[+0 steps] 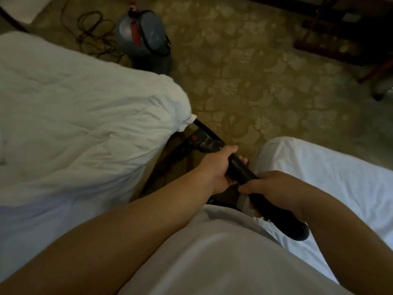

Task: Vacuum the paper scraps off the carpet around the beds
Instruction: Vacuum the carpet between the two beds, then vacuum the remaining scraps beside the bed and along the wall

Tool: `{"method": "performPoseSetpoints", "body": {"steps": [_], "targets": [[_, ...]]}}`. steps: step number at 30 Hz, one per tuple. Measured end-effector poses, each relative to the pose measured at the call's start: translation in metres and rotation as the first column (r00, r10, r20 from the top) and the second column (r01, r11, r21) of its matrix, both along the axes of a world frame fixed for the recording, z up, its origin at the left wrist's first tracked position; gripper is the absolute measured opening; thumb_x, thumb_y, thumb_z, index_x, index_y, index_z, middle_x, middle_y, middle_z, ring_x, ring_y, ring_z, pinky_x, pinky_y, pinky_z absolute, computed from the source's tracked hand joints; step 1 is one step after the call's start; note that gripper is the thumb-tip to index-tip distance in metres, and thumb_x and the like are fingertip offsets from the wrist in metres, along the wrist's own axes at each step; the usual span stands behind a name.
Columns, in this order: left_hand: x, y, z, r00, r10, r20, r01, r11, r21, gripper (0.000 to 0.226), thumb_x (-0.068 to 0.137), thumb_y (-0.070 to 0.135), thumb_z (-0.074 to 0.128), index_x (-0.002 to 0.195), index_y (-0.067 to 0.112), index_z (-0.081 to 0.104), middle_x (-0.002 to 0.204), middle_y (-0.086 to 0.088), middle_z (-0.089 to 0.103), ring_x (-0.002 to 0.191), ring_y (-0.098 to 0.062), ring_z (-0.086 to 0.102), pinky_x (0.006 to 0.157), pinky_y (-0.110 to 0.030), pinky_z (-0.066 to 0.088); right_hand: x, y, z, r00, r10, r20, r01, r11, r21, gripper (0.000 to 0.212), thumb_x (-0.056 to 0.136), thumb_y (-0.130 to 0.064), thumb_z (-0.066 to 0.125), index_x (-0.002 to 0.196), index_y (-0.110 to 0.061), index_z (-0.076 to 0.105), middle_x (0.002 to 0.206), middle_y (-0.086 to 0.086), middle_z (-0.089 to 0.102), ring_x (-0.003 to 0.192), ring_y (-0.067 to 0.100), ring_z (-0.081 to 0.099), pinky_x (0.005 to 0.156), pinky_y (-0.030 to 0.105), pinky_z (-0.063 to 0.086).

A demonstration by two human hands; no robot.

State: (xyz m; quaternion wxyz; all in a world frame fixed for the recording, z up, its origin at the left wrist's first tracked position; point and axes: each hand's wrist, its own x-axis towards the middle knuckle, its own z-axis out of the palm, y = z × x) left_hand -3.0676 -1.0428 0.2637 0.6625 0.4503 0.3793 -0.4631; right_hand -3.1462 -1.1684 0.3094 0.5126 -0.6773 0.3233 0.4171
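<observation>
I stand in the gap between two white-sheeted beds, one on the left (74, 116) and one on the right (331, 177). My left hand (219, 167) grips the black vacuum wand (240, 169) farther down, and my right hand (274, 188) grips it nearer my body. The wand slants down to the floor head (195, 141), which has a red mark and sits at the left bed's corner. A black hose (204, 128) curves away from there under the sheet. The grey canister vacuum (144, 37) with red parts stands on the patterned carpet (244, 81) farther ahead. No paper scraps are plainly visible.
A tangle of dark cord (93, 33) lies on the carpet left of the canister. Dark wooden furniture legs (340, 28) stand at the top right. Another white bed corner (21, 7) shows at the top left.
</observation>
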Motion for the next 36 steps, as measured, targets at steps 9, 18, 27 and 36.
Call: {"method": "performPoseSetpoints", "body": {"steps": [9, 18, 27, 36], "targets": [[0.061, -0.063, -0.012, 0.981, -0.192, 0.007, 0.190, 0.978, 0.090, 0.014, 0.096, 0.022, 0.068, 0.104, 0.011, 0.062, 0.095, -0.007, 0.065, 0.080, -0.018, 0.067, 0.074, -0.042, 0.055, 0.037, -0.040, -0.009, 0.976, -0.217, -0.004, 0.217, 0.976, 0.034, 0.023, 0.095, -0.027, 0.074, 0.102, -0.005, 0.073, 0.071, 0.012, 0.074, 0.058, 0.022, 0.070, 0.055, 0.029, 0.056], [0.169, -0.077, -0.062, 0.963, -0.260, -0.073, 0.267, 0.957, 0.115, 0.015, 0.096, 0.020, 0.068, 0.103, 0.008, 0.062, 0.100, -0.008, 0.065, 0.086, -0.018, 0.067, 0.074, -0.040, 0.056, 0.138, -0.041, -0.061, 0.943, -0.327, -0.066, 0.328, 0.945, -0.001, 0.027, 0.093, -0.031, 0.077, 0.104, -0.007, 0.075, 0.080, 0.013, 0.078, 0.068, 0.026, 0.074, 0.072, 0.039, 0.062], [0.287, -0.125, -0.088, 0.884, -0.439, -0.160, 0.460, 0.877, 0.140, 0.018, 0.097, 0.022, 0.066, 0.103, 0.007, 0.059, 0.099, -0.010, 0.063, 0.082, -0.019, 0.064, 0.076, -0.039, 0.055, 0.245, -0.062, -0.082, 0.823, -0.542, -0.173, 0.550, 0.835, 0.004, 0.035, 0.092, -0.034, 0.077, 0.108, -0.002, 0.074, 0.085, 0.016, 0.077, 0.069, 0.026, 0.073, 0.061, 0.034, 0.057], [0.318, -0.177, -0.097, 0.787, -0.578, -0.215, 0.608, 0.785, 0.116, 0.023, 0.099, 0.025, 0.065, 0.115, 0.011, 0.057, 0.101, -0.009, 0.063, 0.082, -0.019, 0.064, 0.060, -0.039, 0.053, 0.274, -0.105, -0.081, 0.770, -0.595, -0.231, 0.609, 0.793, -0.013, 0.030, 0.098, -0.029, 0.070, 0.099, 0.001, 0.072, 0.072, 0.012, 0.073, 0.057, 0.020, 0.069, 0.059, 0.033, 0.056]]}}
